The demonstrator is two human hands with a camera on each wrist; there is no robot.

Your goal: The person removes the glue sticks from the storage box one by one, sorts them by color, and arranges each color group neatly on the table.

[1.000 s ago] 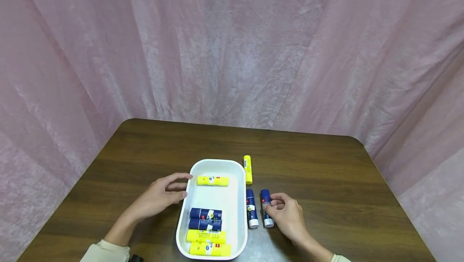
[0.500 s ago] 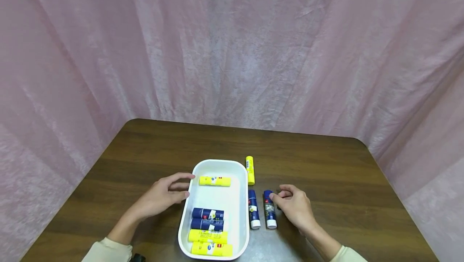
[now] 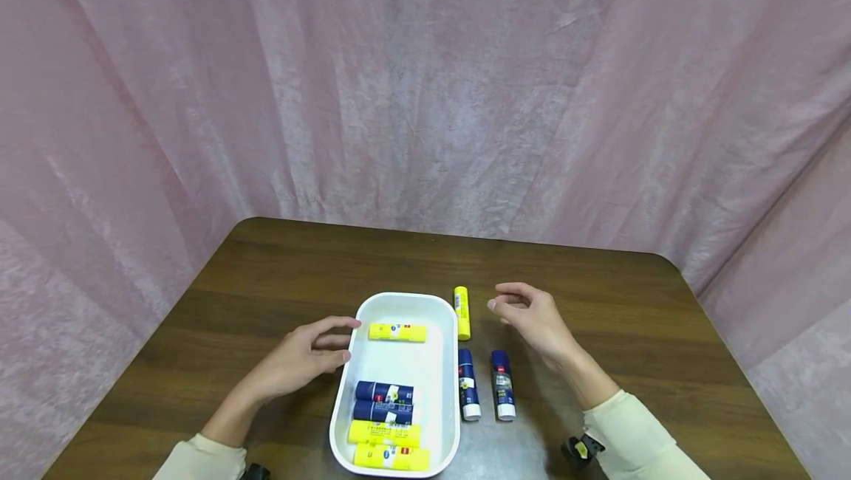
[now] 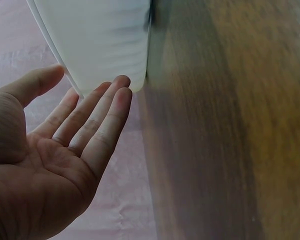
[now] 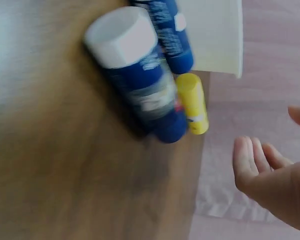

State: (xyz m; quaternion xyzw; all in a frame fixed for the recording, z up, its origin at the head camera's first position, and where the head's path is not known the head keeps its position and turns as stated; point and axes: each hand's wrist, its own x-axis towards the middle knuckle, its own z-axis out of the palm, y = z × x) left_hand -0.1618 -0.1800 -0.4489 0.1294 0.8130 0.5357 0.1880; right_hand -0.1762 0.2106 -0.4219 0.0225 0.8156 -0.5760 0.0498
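Observation:
My left hand (image 3: 302,353) rests against the left rim of a white tray (image 3: 440,391), its fingers extended along the tray's side in the left wrist view. Just right of a yellow glue stick (image 3: 462,314) is my right hand (image 3: 537,317), holding nothing, thumb and fingers apart. That yellow stick lies by the tray's right rim. Nearer the front, a blue glue stick (image 3: 468,385) with a white end lies beside the tray, and another blue glue stick (image 3: 503,385) lies parallel to it. In the right wrist view the yellow glue stick (image 5: 192,102) appears beyond both blue ones.
Inside the tray, a yellow glue stick (image 3: 397,332) lies at the far end. Two blue glue sticks (image 3: 384,402) and two yellow ones (image 3: 385,434) lie at the near end. The brown wooden table (image 3: 598,295) reaches back to a pink curtain (image 3: 425,96).
My right hand has let go of the right-hand blue glue stick and moved away, up toward the far yellow one. The left hand stays at the tray rim.

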